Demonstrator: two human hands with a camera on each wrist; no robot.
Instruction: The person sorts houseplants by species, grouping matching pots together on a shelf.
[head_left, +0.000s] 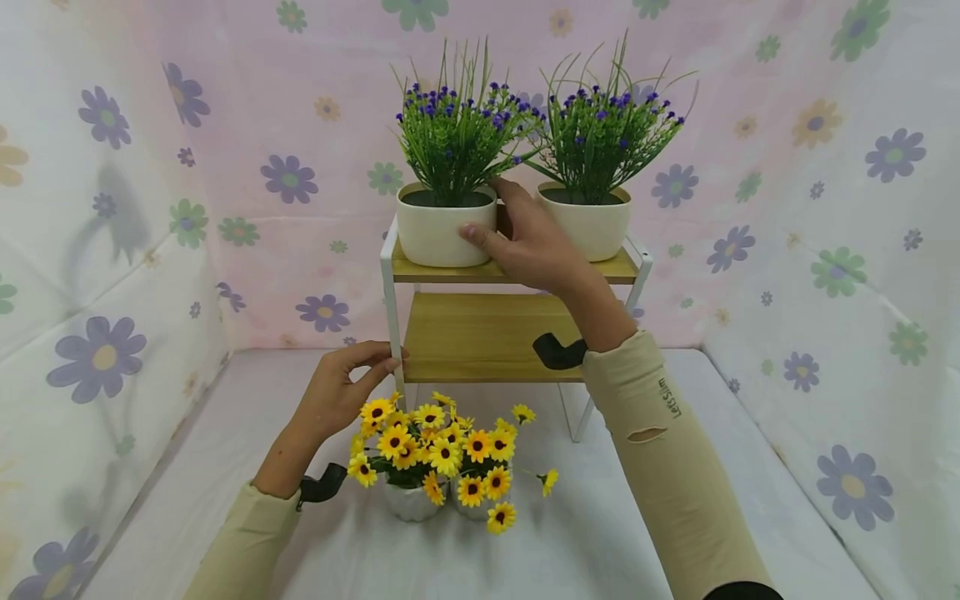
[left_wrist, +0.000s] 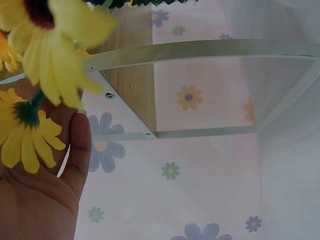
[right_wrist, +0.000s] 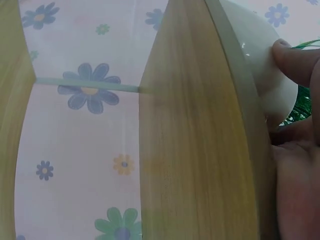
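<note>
A two-tier wooden shelf (head_left: 480,337) with a white metal frame stands on the table. On its top board sit two white pots of green plants with purple flowers. My right hand (head_left: 491,212) grips the left pot (head_left: 435,233), thumb on its front and fingers behind its right side. In the right wrist view the pot (right_wrist: 260,65) shows past the board's edge (right_wrist: 195,150). My left hand (head_left: 386,362) pinches the frame's front left leg (head_left: 392,333) at the lower board. The left wrist view shows the thumb (left_wrist: 80,145) below the frame (left_wrist: 200,49).
A bunch of yellow daisy-like flowers (head_left: 442,446) in a white pot (head_left: 408,502) stands in front of the shelf, right beside my left wrist. The second purple-flower pot (head_left: 592,221) is close to my right hand. Flower-print cloth walls (head_left: 825,250) close in three sides.
</note>
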